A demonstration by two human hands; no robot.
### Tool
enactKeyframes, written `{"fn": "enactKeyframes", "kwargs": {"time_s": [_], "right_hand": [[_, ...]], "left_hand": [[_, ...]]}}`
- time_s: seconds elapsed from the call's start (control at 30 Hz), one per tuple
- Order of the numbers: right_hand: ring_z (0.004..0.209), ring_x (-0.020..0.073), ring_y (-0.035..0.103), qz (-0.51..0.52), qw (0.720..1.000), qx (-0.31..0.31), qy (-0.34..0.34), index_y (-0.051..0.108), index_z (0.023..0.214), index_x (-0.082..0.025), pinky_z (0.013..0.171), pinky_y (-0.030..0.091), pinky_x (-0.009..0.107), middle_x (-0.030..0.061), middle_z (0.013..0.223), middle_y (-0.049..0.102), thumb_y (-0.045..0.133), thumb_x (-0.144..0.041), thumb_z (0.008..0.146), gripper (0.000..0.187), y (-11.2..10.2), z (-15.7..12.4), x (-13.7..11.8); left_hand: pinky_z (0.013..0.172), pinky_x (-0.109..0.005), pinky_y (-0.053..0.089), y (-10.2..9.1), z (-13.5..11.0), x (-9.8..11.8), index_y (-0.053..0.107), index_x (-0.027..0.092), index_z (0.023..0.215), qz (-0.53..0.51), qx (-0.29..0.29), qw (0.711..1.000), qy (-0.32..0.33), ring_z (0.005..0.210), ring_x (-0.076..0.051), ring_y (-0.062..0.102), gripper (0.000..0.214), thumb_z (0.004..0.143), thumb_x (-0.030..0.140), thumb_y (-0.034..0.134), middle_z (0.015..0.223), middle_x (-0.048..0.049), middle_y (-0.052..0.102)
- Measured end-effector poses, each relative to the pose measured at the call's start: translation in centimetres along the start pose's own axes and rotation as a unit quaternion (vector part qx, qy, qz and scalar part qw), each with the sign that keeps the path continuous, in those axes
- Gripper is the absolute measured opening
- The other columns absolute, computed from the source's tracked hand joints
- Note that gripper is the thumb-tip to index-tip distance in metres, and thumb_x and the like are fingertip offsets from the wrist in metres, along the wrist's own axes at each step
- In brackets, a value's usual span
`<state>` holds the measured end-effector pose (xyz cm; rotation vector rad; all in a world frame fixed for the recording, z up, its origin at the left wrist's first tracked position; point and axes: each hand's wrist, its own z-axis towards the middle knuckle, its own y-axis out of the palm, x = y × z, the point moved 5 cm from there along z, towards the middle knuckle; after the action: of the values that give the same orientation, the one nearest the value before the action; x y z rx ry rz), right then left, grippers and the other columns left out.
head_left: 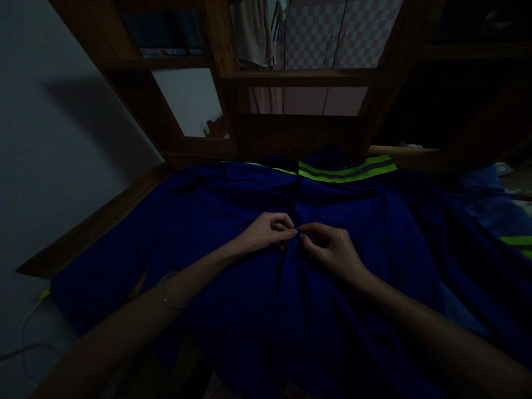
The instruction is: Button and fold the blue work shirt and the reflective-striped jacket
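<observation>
A dark blue work jacket [366,221] with yellow-green and grey reflective strips [353,170] lies spread out, its sleeves reaching to both sides. Over the middle of its front, my left hand [270,230] pinches the cloth near the front edge with thumb and fingers. Close against it, my right hand [330,246] pinches the same edge between thumb and forefinger. The fingertips of both hands almost meet, and the cloth is lifted slightly there. Whether a button or other small fastener sits between them is too dark to see.
A wooden frame with open compartments [299,77] rises behind the jacket. To the left is a pale wall [62,144], with a white cable [25,327] below it. More blue clothing [486,199] lies at the right. Checkered cupboard doors [313,33] show through the frame.
</observation>
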<state>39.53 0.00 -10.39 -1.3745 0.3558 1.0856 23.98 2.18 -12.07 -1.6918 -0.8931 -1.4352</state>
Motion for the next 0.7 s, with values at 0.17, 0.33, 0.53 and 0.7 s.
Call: {"fn": "enactKeyframes", "kwargs": {"time_s": [0.17,0.33,0.53,0.7], "right_hand": [[0.063,0.0110,0.062,-0.019,1.000,0.009,-0.003,0.064,0.098,-0.020,0.055,0.043,0.019,-0.0003,0.079,0.068,0.056,-0.031,0.083,0.020,-0.11,-0.03,-0.33],[0.062,0.0104,0.061,-0.039,0.999,0.025,-0.001,0.066,0.093,-0.021,0.056,0.043,0.020,-0.0019,0.074,0.067,0.057,-0.031,0.082,0.017,-0.14,-0.06,-0.25],[0.065,0.0117,0.062,-0.052,0.998,0.030,-0.003,0.067,0.090,-0.022,0.057,0.042,0.020,-0.0015,0.076,0.068,0.058,-0.031,0.082,0.015,-0.12,-0.10,-0.09],[0.064,0.0124,0.063,-0.046,0.999,0.022,0.002,0.066,0.090,-0.022,0.055,0.042,0.020,-0.0006,0.076,0.068,0.056,-0.032,0.083,0.016,0.01,-0.13,-0.14]], "left_hand": [[0.052,-0.020,0.048,-0.08,-0.02,0.44,0.061,0.012,0.085,0.021,0.019,1.000,0.007,0.052,-0.009,0.059,0.029,0.073,0.037,0.068,0.067,-0.0013,0.062],[0.052,-0.019,0.048,-0.07,-0.14,0.69,0.064,0.011,0.085,0.016,0.039,0.999,0.010,0.054,-0.009,0.058,0.029,0.073,0.036,0.068,0.072,-0.0030,0.064],[0.052,-0.019,0.048,-0.32,0.09,0.30,0.064,0.011,0.086,0.010,0.044,0.999,0.007,0.055,-0.009,0.059,0.030,0.071,0.036,0.070,0.071,-0.0023,0.064],[0.054,-0.020,0.048,-0.63,0.24,0.29,0.062,0.012,0.085,0.012,0.037,0.999,0.012,0.055,-0.009,0.059,0.030,0.070,0.035,0.071,0.068,-0.0009,0.062]]}}
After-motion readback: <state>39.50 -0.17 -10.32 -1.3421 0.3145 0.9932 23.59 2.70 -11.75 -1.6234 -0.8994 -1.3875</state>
